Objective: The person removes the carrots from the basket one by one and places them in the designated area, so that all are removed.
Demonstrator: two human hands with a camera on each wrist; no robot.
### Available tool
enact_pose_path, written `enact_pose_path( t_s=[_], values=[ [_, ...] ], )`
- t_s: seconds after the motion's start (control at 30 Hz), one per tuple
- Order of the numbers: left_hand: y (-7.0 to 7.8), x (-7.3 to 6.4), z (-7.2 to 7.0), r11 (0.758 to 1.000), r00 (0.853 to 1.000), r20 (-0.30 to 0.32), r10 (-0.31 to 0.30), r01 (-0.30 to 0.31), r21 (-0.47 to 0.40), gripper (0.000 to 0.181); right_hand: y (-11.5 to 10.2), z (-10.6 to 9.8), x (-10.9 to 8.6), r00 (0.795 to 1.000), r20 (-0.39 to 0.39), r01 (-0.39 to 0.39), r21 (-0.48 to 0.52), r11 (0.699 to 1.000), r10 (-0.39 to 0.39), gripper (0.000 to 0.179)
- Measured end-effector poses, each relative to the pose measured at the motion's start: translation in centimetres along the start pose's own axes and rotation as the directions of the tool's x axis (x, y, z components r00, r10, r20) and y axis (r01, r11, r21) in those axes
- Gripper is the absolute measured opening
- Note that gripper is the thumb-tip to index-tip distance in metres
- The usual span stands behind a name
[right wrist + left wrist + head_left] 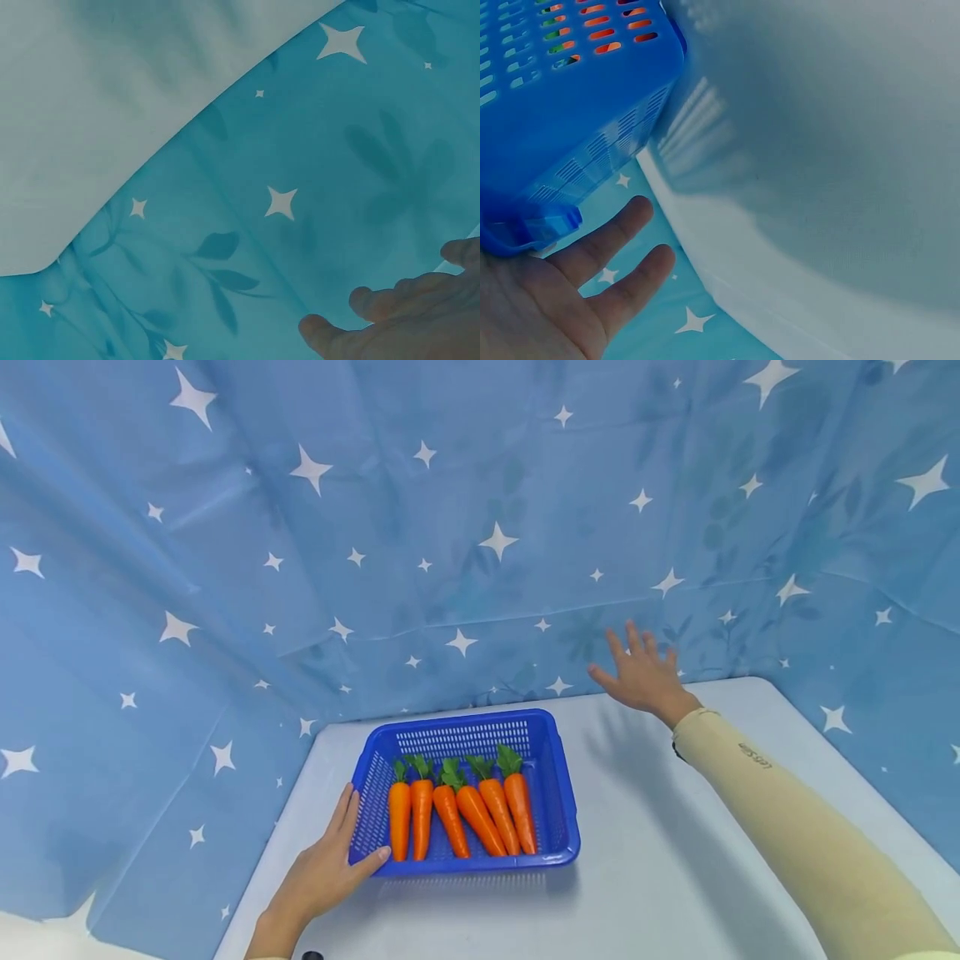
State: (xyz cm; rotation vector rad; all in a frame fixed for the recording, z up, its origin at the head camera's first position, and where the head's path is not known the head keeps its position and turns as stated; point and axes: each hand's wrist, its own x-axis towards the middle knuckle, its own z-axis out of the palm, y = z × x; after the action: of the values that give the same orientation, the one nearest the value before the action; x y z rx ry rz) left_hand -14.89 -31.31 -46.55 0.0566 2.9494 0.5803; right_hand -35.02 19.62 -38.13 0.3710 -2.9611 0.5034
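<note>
1. Fingers of the left hand [318,864] grip the blue basket [567,810] at its near left corner, thumb over the rim.
2. Fingers of the right hand [645,681] spread loose, well apart from the basket, at the worktop's [450,931] far right.
3. Inside the basket, six carrots [450,818] lie side by side, leafy tops far.
4. Beyond hangs starry blue cloth [420,410].

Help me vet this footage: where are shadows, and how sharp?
Head view: soft shadow of the right hand and sleeve across the white table; left wrist: broad shadow, with blurred light stripes beside the blue basket; right wrist: faint, smudged shadow.
</note>
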Motion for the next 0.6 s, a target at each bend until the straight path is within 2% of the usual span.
enact_pose_path(
  t_s=[0.33,0.6],
  values=[
    [-0.1,0.1,-0.1,1.0,1.0,-0.005,0.004,-0.004,-0.002,0.114,-2.5,0.1,-0.1,0.999,-0.028,0.027,0.145,0.989,-0.023,0.092],
    [-0.1,0.0,-0.1,1.0,1.0,-0.009,0.013,-0.013,-0.005,0.113,-5.0,0.7,-0.3,0.997,-0.028,0.072,0.325,0.943,-0.067,0.093]
  ],
)
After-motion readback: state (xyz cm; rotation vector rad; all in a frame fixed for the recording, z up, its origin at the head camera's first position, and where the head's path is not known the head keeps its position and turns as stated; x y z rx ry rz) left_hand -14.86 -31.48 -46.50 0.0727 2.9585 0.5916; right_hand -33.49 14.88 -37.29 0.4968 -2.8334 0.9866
